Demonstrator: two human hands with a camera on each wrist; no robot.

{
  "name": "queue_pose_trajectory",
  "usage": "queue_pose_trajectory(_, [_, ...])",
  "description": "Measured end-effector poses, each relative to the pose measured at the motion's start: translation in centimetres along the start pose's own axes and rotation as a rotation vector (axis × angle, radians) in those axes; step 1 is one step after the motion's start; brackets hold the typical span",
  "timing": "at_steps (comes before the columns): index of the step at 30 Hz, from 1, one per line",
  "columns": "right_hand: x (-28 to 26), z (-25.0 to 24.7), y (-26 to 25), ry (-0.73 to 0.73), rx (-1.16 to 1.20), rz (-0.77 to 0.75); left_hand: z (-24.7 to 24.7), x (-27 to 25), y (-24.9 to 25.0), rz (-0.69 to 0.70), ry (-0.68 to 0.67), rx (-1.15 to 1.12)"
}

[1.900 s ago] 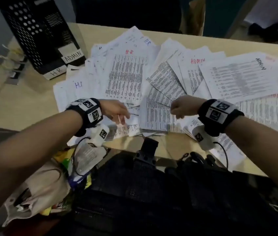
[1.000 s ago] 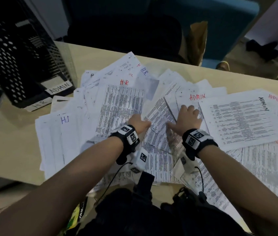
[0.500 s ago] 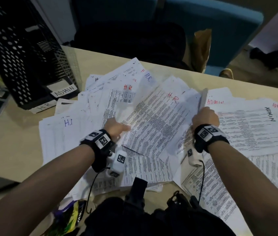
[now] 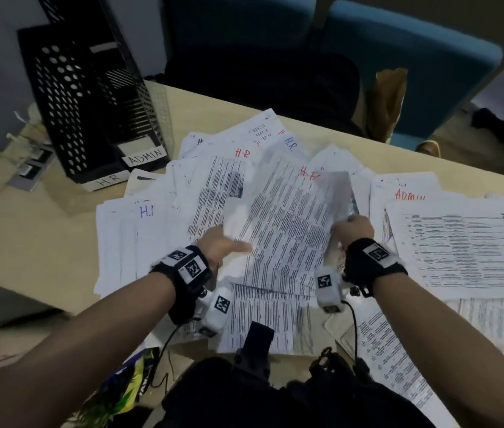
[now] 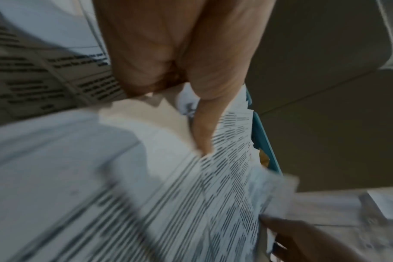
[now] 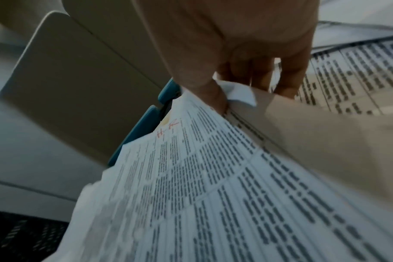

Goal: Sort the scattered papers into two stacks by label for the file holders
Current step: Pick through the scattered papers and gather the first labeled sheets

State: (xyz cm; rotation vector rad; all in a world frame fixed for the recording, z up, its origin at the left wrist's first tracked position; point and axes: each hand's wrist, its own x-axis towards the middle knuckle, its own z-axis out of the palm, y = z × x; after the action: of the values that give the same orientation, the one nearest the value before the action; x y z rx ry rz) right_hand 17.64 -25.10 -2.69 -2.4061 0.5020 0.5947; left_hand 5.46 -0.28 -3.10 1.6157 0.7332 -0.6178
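HR sheet [image 4: 287,230], half a second ago lower, now lifted off the pile; right hand [image 4: 352,228] pinches its edge, left hand [image 4: 220,244] supports it with flat fingers; first HR stack beginning

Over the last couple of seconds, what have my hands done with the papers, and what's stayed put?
The right hand has taken hold of a sheet marked HR and lifted its right edge off the pile. The left hand has moved in to press flat against that sheet's left side. The ADMIN sheets on the right and the file holders have stayed as they were.
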Motion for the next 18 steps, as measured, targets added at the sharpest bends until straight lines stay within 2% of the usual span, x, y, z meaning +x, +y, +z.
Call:
queue_pose_trajectory(2, [-0.1,-0.9,-0.2,0.109,-0.008,-0.052,0.4,-0.7,0.2,0.036,0.074,-0.160])
queue_pose_trajectory(6, [0.0,-3.4,0.0,0.179,0.003,-0.154,-0.5,-0.1,0.1,0.075,0.374,-0.279])
queue_pose_trajectory(8, [0.2,-4.0,0.3,0.157,0.012,-0.199,-1.3,0.3,0.6,0.118,0.503,-0.220])
queue_pose_trajectory(12, [-0.1,-2.0,-0.9,0.091,0.060,-0.259,-2.9,1.5,2.8,0.163,0.630,0.092])
queue_pose_trajectory(14, [-0.3,-0.5,-2.2,0.069,0.053,-0.298,-4.0,2.5,4.0,0.046,0.694,0.204])
queue_pose_trajectory(15, [-0.3,0.2,-2.8,0.066,0.044,-0.316,-4.5,2.9,4.4,-0.061,0.691,0.270])
queue_pose_trajectory(17, [-0.3,1.4,-3.9,0.060,0.034,-0.304,-5.3,3.3,5.2,-0.218,0.620,0.386])
queue_pose_trajectory(18, [-0.2,2.0,-4.3,0.053,0.044,-0.286,-5.5,3.6,5.4,-0.252,0.583,0.396])
